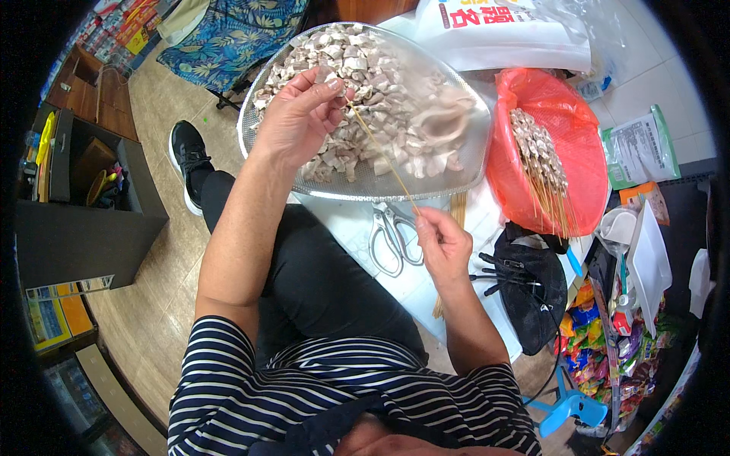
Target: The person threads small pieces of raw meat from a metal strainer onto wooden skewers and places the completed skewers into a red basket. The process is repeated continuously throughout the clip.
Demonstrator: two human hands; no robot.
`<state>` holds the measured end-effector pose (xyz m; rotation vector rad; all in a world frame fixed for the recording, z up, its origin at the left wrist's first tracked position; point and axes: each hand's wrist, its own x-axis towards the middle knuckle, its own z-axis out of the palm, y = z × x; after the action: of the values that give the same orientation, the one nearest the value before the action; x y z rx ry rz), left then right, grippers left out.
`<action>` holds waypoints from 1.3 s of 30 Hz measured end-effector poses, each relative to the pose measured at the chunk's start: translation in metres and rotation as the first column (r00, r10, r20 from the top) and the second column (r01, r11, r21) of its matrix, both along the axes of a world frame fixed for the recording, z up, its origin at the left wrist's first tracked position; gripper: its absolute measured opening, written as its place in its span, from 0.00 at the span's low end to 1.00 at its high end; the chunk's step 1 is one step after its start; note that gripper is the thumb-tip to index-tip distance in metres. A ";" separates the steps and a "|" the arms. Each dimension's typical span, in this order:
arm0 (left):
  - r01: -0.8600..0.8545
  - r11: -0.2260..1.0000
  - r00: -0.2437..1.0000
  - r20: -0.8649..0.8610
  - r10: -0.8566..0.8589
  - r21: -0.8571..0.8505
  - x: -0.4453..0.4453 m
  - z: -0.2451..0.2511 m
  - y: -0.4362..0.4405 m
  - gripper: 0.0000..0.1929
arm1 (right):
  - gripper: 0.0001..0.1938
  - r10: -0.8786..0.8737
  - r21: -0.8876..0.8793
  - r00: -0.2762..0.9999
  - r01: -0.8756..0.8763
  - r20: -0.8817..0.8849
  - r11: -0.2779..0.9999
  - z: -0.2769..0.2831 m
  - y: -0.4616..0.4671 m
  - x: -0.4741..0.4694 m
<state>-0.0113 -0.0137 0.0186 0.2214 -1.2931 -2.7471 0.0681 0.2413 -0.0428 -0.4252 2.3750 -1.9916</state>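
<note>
My left hand [299,117] pinches a small pale piece of meat [325,74] over a metal mesh basket [445,187]. Between my two hands slants a thin bamboo skewer [383,155], its upper end at my left fingers. My right hand [446,246] grips the lower end, near the basket's front rim. Cut greyish-white meat pieces [356,57] heap the basket, with larger folded pieces on its right side. To the right, loaded meat skewers [539,149] lie bundled in a container lined with a red plastic bag [584,188].
Metal scissors [393,245] and a bundle of bare bamboo skewers [458,210] lie on the white table [342,228]. A black fabric bag or cap [530,310] with a cable sits at right. Behind the basket is a white printed bag [502,43]; a patterned chair [228,43] stands at far left.
</note>
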 end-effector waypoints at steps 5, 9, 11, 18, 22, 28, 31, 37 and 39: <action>-0.001 0.994 0.996 -0.089 -0.009 -0.112 -0.001 -0.002 -0.002 0.11 | 0.08 -0.011 0.025 0.999 0.012 -0.030 1.000 -0.001 0.000 -0.001; -0.037 0.980 0.987 -0.158 0.006 -0.194 -0.001 -0.003 -0.001 0.12 | 0.08 -0.021 0.036 0.999 0.022 -0.034 0.999 0.000 0.001 -0.002; -0.033 0.975 0.990 -0.141 0.002 -0.218 0.000 -0.002 0.000 0.11 | 0.08 -0.025 0.049 0.999 0.027 -0.047 0.998 0.000 0.002 -0.002; 0.068 0.956 0.997 -0.023 -0.077 -0.285 0.003 0.002 0.003 0.09 | 0.07 -0.032 0.038 0.999 0.033 -0.021 0.999 0.000 0.002 -0.003; 0.124 0.944 0.992 0.024 -0.122 -0.306 0.003 0.002 0.003 0.09 | 0.08 -0.033 0.026 0.999 0.033 -0.018 0.999 -0.003 0.001 -0.004; 0.113 0.985 0.993 -0.021 -0.117 -0.130 0.004 0.003 0.005 0.09 | 0.08 -0.026 0.013 0.999 0.026 0.023 1.000 -0.002 0.003 -0.005; 0.076 0.976 0.997 0.006 -0.077 -0.202 0.004 0.003 0.006 0.09 | 0.08 -0.020 0.005 0.999 0.020 0.035 1.000 -0.003 0.003 -0.004; 0.079 0.953 0.997 0.037 -0.071 -0.292 0.004 0.000 0.003 0.08 | 0.08 -0.015 -0.001 1.000 0.015 0.015 1.000 -0.006 0.003 -0.004; 0.114 0.946 0.993 0.054 -0.102 -0.305 0.004 -0.002 0.002 0.07 | 0.09 -0.011 -0.016 1.000 0.011 0.018 1.000 -0.006 0.003 -0.004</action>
<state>-0.0074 -0.0115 0.0171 0.1818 -1.7680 -2.5856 0.0646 0.2441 -0.0492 -0.3937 2.3575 -2.0123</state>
